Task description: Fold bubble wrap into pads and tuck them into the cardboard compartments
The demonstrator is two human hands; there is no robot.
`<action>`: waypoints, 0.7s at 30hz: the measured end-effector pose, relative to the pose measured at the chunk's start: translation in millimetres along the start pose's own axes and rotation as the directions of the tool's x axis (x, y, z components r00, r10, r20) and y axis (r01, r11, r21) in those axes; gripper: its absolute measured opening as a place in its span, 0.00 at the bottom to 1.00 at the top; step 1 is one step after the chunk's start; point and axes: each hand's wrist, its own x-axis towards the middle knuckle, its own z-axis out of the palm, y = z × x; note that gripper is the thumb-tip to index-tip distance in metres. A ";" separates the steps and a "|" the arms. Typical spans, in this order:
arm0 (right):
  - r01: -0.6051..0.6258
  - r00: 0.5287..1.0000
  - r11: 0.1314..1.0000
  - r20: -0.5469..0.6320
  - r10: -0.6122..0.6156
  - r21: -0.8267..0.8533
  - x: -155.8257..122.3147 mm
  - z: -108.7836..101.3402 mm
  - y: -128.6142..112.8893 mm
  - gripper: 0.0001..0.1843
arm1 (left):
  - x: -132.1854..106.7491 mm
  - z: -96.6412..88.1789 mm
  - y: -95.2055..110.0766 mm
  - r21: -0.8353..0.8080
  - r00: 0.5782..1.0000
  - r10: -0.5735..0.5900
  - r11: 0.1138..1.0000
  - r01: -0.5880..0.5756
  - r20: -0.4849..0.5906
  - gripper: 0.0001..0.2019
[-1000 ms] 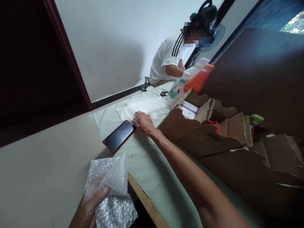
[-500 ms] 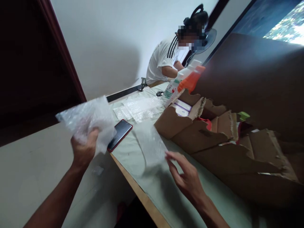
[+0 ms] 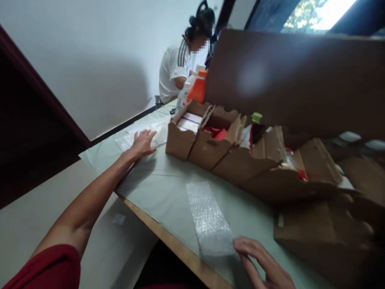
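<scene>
A strip of clear bubble wrap (image 3: 209,218) lies lengthwise on the pale table cover in front of me. At its near right corner is my right hand (image 3: 263,261), thumb and forefinger drawn together on the edge. My left hand (image 3: 143,143) is stretched out, fingers spread and open, over the flat pile of bubble wrap pieces (image 3: 124,140) at the table's far left. Beneath my left forearm, the phone is almost wholly hidden.
Torn-topped cardboard boxes (image 3: 177,144) line the table's right side, holding white and red packages. Behind them rises a brown panel (image 3: 288,76). An orange bottle (image 3: 197,89) stands beyond the boxes. A person in a white shirt (image 3: 171,70) sits at the far end.
My left hand has let go of its bubble wrap over the pile and opened. My right hand has brought the single strip nearer, and it now lies flat. The view has swung right.
</scene>
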 end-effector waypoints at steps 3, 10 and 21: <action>-0.091 0.996 0.992 -0.004 0.092 0.084 -4.0 -1.4 -5.3 0.11 | -74.1 14.7 34.3 -0.105 0.983 0.163 0.980 -0.170 -0.080 0.29; -0.208 0.976 0.948 -0.011 0.217 0.242 -34.5 -6.6 -18.5 0.14 | -212.4 72.2 131.8 -0.481 0.809 0.577 0.744 -0.463 0.114 0.26; -0.370 0.914 0.864 -0.033 0.404 0.342 -88.7 1.4 -32.0 0.09 | -175.6 95.6 189.8 -0.499 0.669 0.708 0.674 -0.544 0.227 0.20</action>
